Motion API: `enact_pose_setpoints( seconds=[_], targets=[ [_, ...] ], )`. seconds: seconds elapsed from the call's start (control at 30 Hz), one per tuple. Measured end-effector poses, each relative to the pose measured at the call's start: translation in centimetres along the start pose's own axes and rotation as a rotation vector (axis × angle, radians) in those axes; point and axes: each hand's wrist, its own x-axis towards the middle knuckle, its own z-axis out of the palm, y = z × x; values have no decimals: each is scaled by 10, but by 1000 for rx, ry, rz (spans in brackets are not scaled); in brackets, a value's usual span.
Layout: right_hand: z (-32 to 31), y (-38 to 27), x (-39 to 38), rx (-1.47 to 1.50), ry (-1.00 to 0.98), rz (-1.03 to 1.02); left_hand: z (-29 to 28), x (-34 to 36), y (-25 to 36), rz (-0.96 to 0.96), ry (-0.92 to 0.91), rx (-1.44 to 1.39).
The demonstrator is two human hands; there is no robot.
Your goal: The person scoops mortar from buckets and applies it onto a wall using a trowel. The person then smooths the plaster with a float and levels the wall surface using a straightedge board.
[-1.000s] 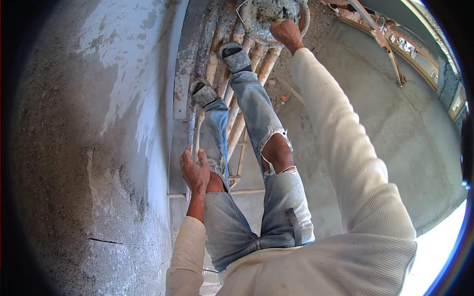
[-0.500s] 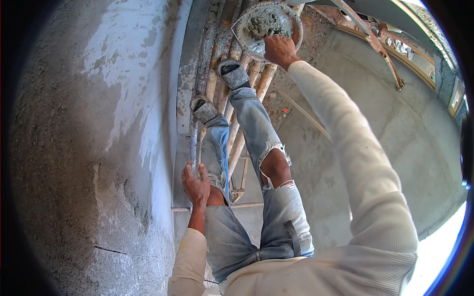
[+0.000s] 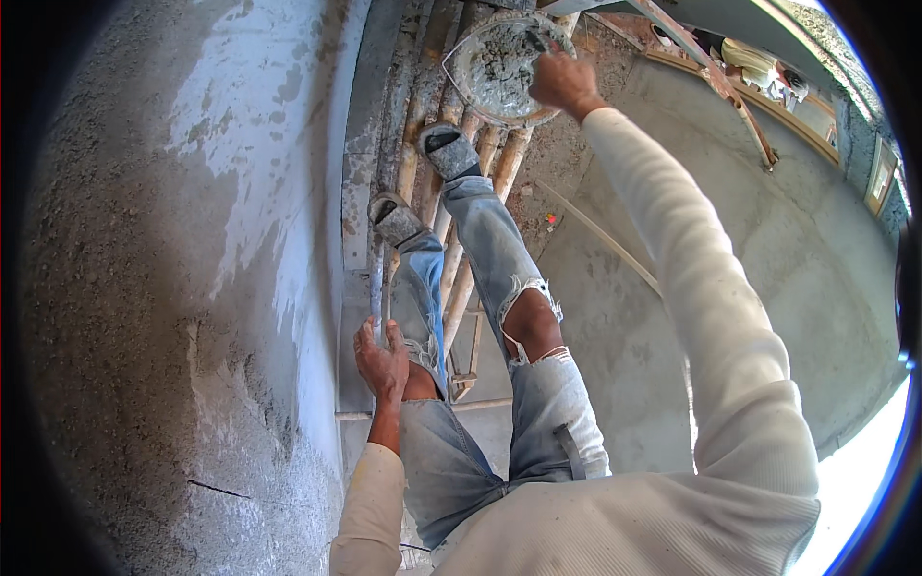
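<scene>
At the top of the head view stands a round pale bucket (image 3: 465, 88) with a thin wire handle on its left side. Wet grey mortar (image 3: 501, 65) fills it. Over its right rim my right hand (image 3: 565, 83) is closed round a dark trowel (image 3: 536, 40), most of which the hand hides. My left hand (image 3: 382, 363) is beside my left knee, thumb apart from half-bent fingers. A narrow grey bar (image 3: 376, 288) shows between thumb and fingers, apparently below the hand; I see no firm grip on it.
My sandalled feet (image 3: 449, 152) stand on a platform of round poles (image 3: 415, 144). A partly plastered wall (image 3: 259, 240) rises close on the left. Far below is a grey floor (image 3: 615, 365) with a wooden strip (image 3: 600, 237). Slanting timbers (image 3: 715, 72) cross the upper right.
My right hand has moved slightly right and up, from inside the bucket to over its right rim. The bucket appears slightly left of before. My left hand has stayed in place.
</scene>
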Motion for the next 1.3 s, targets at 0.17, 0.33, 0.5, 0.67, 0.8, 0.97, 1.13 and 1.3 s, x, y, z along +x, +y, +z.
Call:
enact_pose_setpoints(
  seconds=[0.17,0.33,0.5,0.67,0.8,0.97,1.13,1.3],
  targets=[
    [-16,-21,-64,81,-13,-55,-24,7,-14,-56,21,16],
    [-23,28,-50,172,-109,215,-9,11,2,15,1,8],
    [2,16,-79,533,-84,228,-9,48,1,-47,47,-110],
    [48,43,-70,285,-125,329,38,178,136,121,-102,-455],
    [97,-7,-19,825,-152,235,83,291,241,270,-134,-481],
    [95,-32,-53,1484,-305,400,97,357,291,300,-194,-277],
    [90,-47,-11,2050,-369,558,118,353,302,316,-75,-110],
    [35,-12,-69,2178,-541,477,106,359,298,222,-194,-169]
  ],
)
